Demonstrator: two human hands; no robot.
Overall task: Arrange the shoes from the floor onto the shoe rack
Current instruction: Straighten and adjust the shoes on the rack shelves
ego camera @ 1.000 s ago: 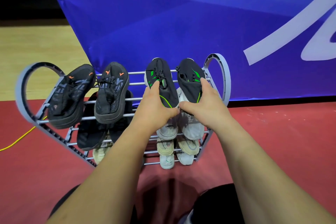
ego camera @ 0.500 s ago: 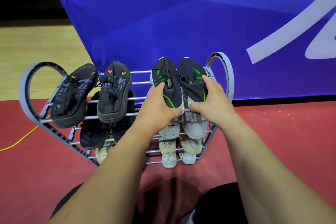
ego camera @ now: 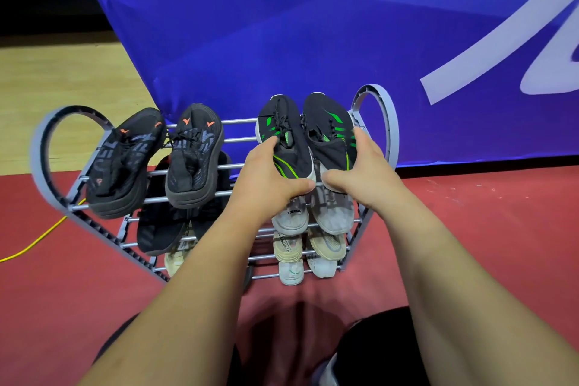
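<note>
A grey tiered shoe rack with curved ends stands on the red floor. On the right of its top tier lie two black shoes with green stripes. My left hand grips the heel of the left green-striped shoe. My right hand grips the heel of the right green-striped shoe. Two black shoes with orange marks sit on the top tier at the left. Black slippers and pale sneakers fill the lower tiers, partly hidden by my arms.
A big blue banner hangs right behind the rack. A yellow cable runs over the red floor at the left. Wooden flooring lies beyond it. My dark-clad knees show at the bottom edge.
Both hands have shifted a little to the right with the green-striped shoes, which now sit closer to the rack's right end. The other shoes have not moved.
</note>
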